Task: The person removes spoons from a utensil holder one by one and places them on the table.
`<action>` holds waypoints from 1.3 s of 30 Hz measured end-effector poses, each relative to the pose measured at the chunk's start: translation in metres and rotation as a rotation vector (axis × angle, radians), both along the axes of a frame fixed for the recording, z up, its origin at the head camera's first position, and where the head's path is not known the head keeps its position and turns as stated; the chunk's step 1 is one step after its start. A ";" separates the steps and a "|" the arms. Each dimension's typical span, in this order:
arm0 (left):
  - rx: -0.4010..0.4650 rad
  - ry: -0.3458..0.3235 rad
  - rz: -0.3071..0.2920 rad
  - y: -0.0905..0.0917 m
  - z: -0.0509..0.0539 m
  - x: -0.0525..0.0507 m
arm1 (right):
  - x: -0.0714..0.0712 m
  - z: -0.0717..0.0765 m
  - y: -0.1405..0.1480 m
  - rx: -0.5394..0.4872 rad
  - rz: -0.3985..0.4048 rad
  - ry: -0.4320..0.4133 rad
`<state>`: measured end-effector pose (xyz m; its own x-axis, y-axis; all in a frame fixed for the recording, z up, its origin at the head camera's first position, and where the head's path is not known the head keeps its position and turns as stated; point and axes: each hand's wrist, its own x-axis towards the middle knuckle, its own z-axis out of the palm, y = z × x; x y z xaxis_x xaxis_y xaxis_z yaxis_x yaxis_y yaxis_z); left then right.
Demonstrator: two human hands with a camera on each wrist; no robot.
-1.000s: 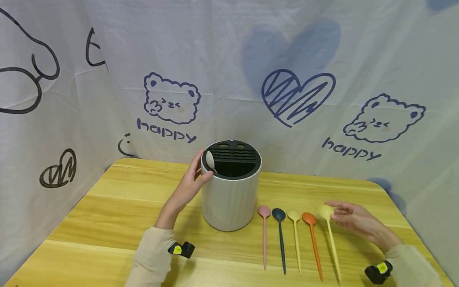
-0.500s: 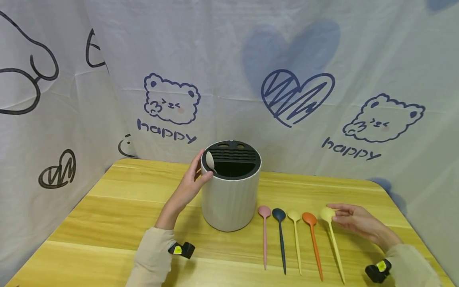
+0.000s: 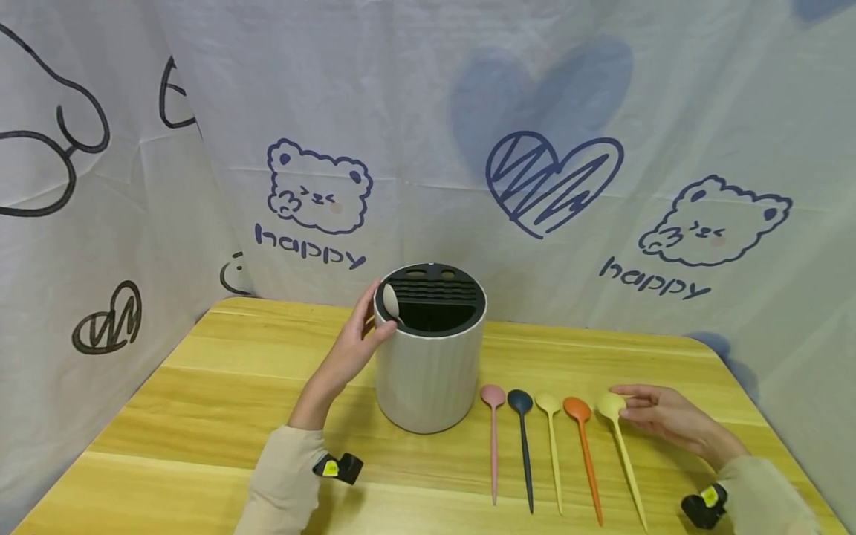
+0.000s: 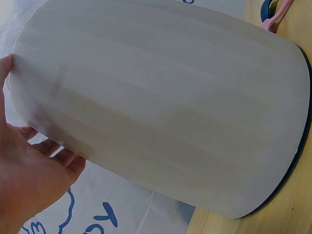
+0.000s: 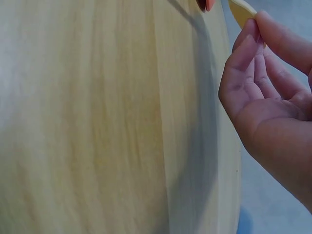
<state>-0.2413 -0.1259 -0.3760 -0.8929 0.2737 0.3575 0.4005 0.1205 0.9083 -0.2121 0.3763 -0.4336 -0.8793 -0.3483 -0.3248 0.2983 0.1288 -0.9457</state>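
Note:
A pale ribbed utensil holder [image 3: 428, 383] with a black divided top stands upright on the table. My left hand [image 3: 351, 345] grips its upper left rim, thumb in front and fingers behind; the left wrist view has the fingers against the holder's wall [image 4: 161, 107]. A beige spoon [image 3: 391, 301] rises from the left compartment, its handle hidden inside. At the right, thumb and index finger of my right hand [image 3: 675, 420] pinch the edge of a light yellow spoon's bowl [image 3: 611, 406]. Its handle points toward me. In the right wrist view, the yellow spoon [image 5: 241, 12] shows at the fingertips.
Left of the held spoon lie an orange spoon [image 3: 585, 438], another yellow spoon [image 3: 551, 431], a dark blue spoon [image 3: 522, 427] and a pink spoon [image 3: 493, 423], side by side on the wooden table [image 3: 200, 416]. A printed cloth [image 3: 428, 96] hangs behind.
My right hand and the yellow spoon's bowl have moved slightly toward me, and the handle's tip has shifted a little right. My left hand stays on the holder.

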 end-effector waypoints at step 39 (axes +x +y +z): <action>0.000 0.001 0.002 0.000 0.000 -0.001 | -0.003 -0.008 -0.006 0.274 0.037 0.079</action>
<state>-0.2419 -0.1255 -0.3760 -0.8930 0.2721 0.3585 0.4013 0.1208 0.9080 -0.2152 0.3701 -0.4413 -0.8940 -0.2897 -0.3419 0.2151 0.3919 -0.8945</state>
